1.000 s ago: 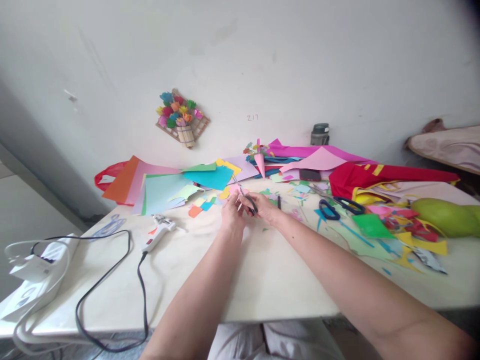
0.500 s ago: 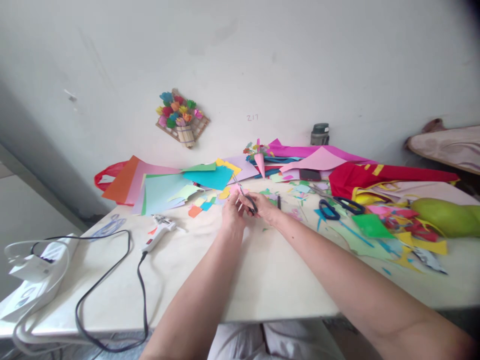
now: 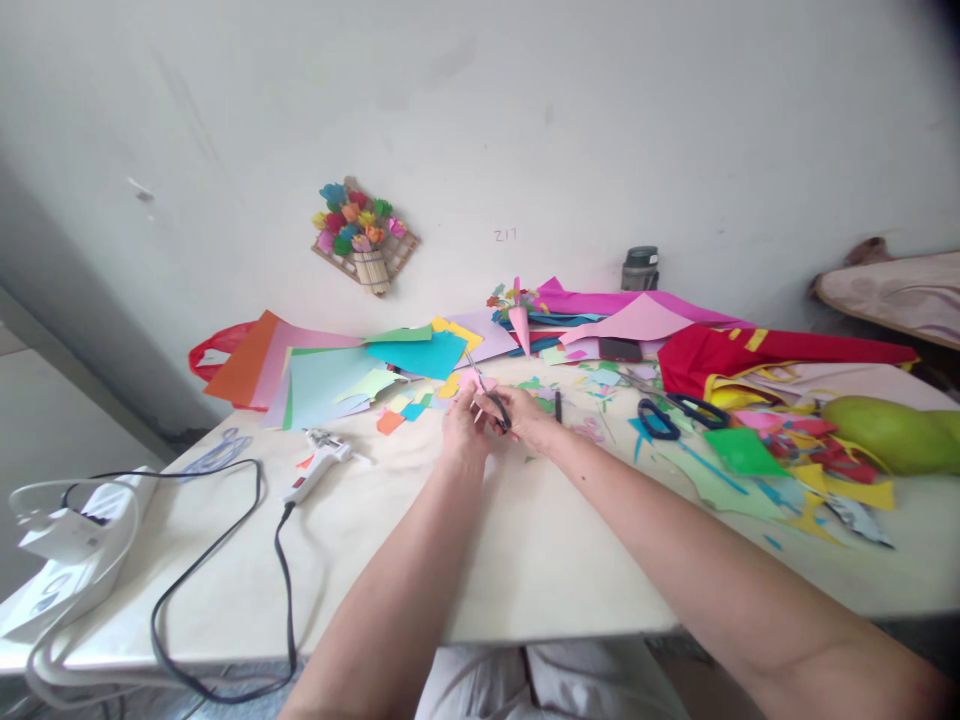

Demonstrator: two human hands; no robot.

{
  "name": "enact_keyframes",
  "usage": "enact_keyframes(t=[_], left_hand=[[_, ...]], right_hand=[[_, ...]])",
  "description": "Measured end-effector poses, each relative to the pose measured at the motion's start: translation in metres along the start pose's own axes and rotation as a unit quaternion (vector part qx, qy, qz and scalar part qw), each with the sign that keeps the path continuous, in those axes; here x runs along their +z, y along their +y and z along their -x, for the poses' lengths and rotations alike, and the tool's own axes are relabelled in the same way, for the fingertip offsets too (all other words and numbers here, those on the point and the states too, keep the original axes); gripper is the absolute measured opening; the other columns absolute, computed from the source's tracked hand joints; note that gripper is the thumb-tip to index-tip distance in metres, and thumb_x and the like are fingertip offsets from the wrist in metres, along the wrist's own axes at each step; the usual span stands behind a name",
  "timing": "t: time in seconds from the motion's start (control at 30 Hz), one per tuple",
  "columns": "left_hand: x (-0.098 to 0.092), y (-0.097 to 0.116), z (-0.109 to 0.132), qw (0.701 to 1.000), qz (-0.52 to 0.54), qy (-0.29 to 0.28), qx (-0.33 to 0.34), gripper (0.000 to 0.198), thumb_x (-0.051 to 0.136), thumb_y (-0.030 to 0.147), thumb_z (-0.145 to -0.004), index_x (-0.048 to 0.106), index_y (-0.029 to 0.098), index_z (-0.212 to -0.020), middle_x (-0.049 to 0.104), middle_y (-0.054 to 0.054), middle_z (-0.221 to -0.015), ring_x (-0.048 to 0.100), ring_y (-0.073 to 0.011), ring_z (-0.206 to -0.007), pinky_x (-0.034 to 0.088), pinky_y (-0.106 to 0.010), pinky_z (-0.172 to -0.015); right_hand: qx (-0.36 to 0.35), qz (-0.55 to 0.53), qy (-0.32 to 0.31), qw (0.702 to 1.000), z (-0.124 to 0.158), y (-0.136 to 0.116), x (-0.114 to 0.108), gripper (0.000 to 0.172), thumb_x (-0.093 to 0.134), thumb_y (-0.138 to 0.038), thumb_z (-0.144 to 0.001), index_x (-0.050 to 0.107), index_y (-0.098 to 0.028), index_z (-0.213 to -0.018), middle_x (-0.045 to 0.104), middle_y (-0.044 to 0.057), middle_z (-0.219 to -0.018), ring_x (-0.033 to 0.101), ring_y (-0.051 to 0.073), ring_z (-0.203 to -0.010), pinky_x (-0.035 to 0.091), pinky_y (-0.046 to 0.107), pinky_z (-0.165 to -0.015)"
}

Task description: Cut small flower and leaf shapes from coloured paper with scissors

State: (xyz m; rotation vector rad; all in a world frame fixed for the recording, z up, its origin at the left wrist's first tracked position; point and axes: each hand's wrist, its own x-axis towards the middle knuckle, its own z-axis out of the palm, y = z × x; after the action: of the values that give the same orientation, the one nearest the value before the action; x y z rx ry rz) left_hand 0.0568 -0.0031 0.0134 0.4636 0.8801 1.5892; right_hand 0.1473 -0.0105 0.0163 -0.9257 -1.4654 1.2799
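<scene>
My two hands meet near the far middle of the pale table (image 3: 525, 540). My right hand (image 3: 527, 417) grips small dark-handled scissors (image 3: 491, 400), whose blades point up and to the left. My left hand (image 3: 463, 430) pinches a small pink paper piece (image 3: 471, 381) at the blades. Both hands are closed. Coloured paper scraps lie around them.
Coloured paper sheets (image 3: 330, 375) are stacked at the back left. A white glue gun (image 3: 316, 464) with a black cord (image 3: 217, 560) lies to the left, beside a white power strip (image 3: 60, 550). Blue-handled scissors (image 3: 660, 418), a red cloth (image 3: 750, 355) and a green fruit (image 3: 892, 433) sit at the right.
Hardly anything differs. My hands stay together at the same spot, with only a slight shift of the scissors and fingers.
</scene>
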Motion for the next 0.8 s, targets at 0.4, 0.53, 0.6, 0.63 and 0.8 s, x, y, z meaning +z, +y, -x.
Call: enact_keyframes(t=[0.4,0.53,0.6,0.63,0.8], left_hand=[[-0.029,0.022,-0.028,0.985,-0.116,-0.072,0.103,0.031,0.082,0.035,-0.051,0.058,0.016,-0.061,0.061,-0.001,-0.071,0.058,-0.0127,-0.076,0.043,-0.028,-0.079],[-0.029,0.025,-0.026,0.971,-0.176,-0.121,0.104,0.033,0.082,0.037,-0.051,0.058,0.016,-0.057,0.061,-0.001,-0.067,0.057,-0.0120,-0.071,0.043,-0.027,-0.077],[-0.027,0.026,-0.022,0.964,-0.199,-0.139,0.106,0.034,0.083,0.039,-0.049,0.057,0.016,-0.054,0.058,0.000,-0.063,0.055,-0.0112,-0.067,0.044,-0.027,-0.075],[-0.026,0.026,-0.021,0.961,-0.207,-0.148,0.107,0.036,0.083,0.040,-0.048,0.056,0.016,-0.051,0.057,0.000,-0.061,0.054,-0.0111,-0.065,0.044,-0.027,-0.074],[-0.023,0.027,-0.015,0.951,-0.235,-0.170,0.103,0.039,0.084,0.040,-0.044,0.053,0.017,-0.047,0.054,0.001,-0.054,0.054,-0.0120,-0.061,0.046,-0.028,-0.072]], right_hand=[[0.024,-0.002,0.053,0.998,-0.009,-0.001,-0.020,0.031,0.074,-0.038,-0.065,0.057,-0.016,-0.078,0.058,-0.002,-0.056,0.050,0.006,-0.039,0.023,0.015,-0.029],[0.022,-0.010,0.098,0.995,-0.014,-0.002,-0.029,0.037,0.078,-0.031,-0.059,0.058,-0.017,-0.086,0.059,-0.003,-0.056,0.054,0.008,-0.045,0.027,0.015,-0.032],[0.023,-0.020,0.114,0.993,-0.014,-0.003,-0.031,0.039,0.079,-0.029,-0.057,0.057,-0.017,-0.088,0.058,-0.004,-0.053,0.053,0.009,-0.045,0.028,0.015,-0.033],[0.023,-0.026,0.118,0.992,-0.014,-0.004,-0.031,0.040,0.079,-0.028,-0.056,0.057,-0.017,-0.088,0.057,-0.005,-0.052,0.052,0.009,-0.045,0.029,0.015,-0.034],[0.020,-0.045,0.128,0.991,-0.011,-0.010,-0.031,0.041,0.078,-0.027,-0.055,0.058,-0.017,-0.090,0.055,-0.006,-0.050,0.051,0.009,-0.045,0.029,0.016,-0.036]])
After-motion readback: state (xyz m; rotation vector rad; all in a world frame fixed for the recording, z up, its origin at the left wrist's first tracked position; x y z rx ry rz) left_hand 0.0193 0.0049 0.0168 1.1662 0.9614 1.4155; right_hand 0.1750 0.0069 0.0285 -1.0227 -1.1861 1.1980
